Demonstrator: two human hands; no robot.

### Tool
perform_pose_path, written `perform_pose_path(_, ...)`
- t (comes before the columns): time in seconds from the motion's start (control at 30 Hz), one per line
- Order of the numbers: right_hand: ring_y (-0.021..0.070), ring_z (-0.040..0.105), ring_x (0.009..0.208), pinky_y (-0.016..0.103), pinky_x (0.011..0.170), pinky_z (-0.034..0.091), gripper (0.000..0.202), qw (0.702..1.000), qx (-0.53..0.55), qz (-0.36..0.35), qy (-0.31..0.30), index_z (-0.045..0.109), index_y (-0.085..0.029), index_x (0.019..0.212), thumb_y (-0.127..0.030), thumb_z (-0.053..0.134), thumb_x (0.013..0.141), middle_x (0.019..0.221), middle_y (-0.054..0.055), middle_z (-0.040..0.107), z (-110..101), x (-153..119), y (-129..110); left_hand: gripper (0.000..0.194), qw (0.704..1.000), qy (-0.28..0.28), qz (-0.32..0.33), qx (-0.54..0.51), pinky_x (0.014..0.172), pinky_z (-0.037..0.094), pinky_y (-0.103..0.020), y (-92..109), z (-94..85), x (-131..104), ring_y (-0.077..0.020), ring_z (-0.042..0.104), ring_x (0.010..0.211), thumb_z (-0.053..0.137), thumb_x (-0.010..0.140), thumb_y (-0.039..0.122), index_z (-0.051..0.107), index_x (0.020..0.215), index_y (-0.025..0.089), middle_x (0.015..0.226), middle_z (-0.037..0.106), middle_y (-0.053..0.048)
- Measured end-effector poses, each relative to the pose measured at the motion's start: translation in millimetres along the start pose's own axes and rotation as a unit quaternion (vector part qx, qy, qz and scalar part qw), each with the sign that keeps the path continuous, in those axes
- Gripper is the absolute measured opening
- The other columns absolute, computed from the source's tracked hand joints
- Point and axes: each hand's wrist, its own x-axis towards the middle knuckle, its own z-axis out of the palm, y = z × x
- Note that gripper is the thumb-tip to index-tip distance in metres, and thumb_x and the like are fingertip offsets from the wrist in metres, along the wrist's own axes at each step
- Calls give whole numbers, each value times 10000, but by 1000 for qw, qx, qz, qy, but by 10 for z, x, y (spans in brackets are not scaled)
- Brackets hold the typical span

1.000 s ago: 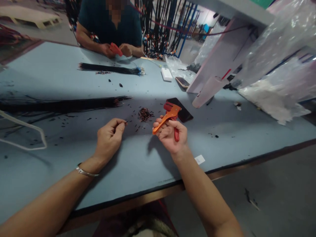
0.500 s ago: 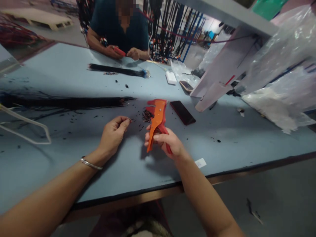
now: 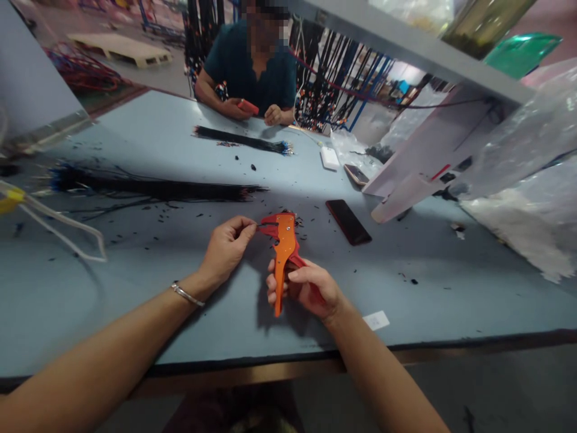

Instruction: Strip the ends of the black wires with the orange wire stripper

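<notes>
Between the thumb and fingers of my left hand (image 3: 228,246) is the end of a thin black wire (image 3: 264,225); its tip lies in the jaws of a wire stripper. My right hand (image 3: 311,288) is wrapped round the handles of that orange and red wire stripper (image 3: 285,240), which points away from me with its jaws facing left. Small black scraps partly show behind the tool's head. Beyond my left hand lies a long bundle of black wires (image 3: 180,189) on the blue-grey table (image 3: 216,337).
A dark phone (image 3: 348,221) lies right of the stripper. Farther back are a shorter wire bundle (image 3: 241,139), a white box (image 3: 330,158) and a second phone (image 3: 356,174). Opposite, a person (image 3: 252,72) holds a red object. Plastic bags (image 3: 532,198) fill the right side.
The stripper has come down and turned, and the wire end in my left hand is now in its jaws. My view has shifted, moving the surroundings rightward.
</notes>
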Motion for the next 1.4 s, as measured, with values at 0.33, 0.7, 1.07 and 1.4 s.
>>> perform_pose_path(0.33, 196, 696, 652, 281, 560, 550, 288, 999, -33, -18, 8, 617, -115, 960, -271, 679, 726, 773, 50, 684, 16, -2, 8, 223, 999, -29, 6, 34, 586, 382, -234, 50, -19, -29, -128, 477, 616, 540, 830, 362, 613, 755, 165, 649, 556, 20)
perform_pose_path(0.7, 134, 608, 481, 224, 381, 510, 279, 995, -81, -53, 26, 577, -132, 860, -336, 731, 748, 650, 7, 626, 25, 35, 81, 224, 1000, -18, 20, 14, 583, 384, -233, 109, -35, -29, -128, 470, 618, 546, 831, 360, 607, 745, 163, 651, 560, 13)
perform_pose_path(1.07, 147, 637, 542, 238, 441, 533, 274, 995, -78, -64, 12, 586, -125, 898, -300, 733, 747, 693, 15, 634, 57, 39, 108, 215, 999, 0, 30, 21, 569, 399, -225, 137, -41, -43, -125, 485, 602, 556, 829, 353, 624, 747, 167, 642, 579, 13)
perform_pose_path(1.4, 139, 632, 531, 238, 436, 536, 291, 993, -89, -70, 14, 578, -132, 891, -325, 745, 751, 695, 9, 633, 53, 55, 127, 194, 1000, 10, 23, 9, 569, 413, -232, 149, -33, -53, -131, 504, 605, 558, 821, 340, 626, 749, 174, 651, 603, 8)
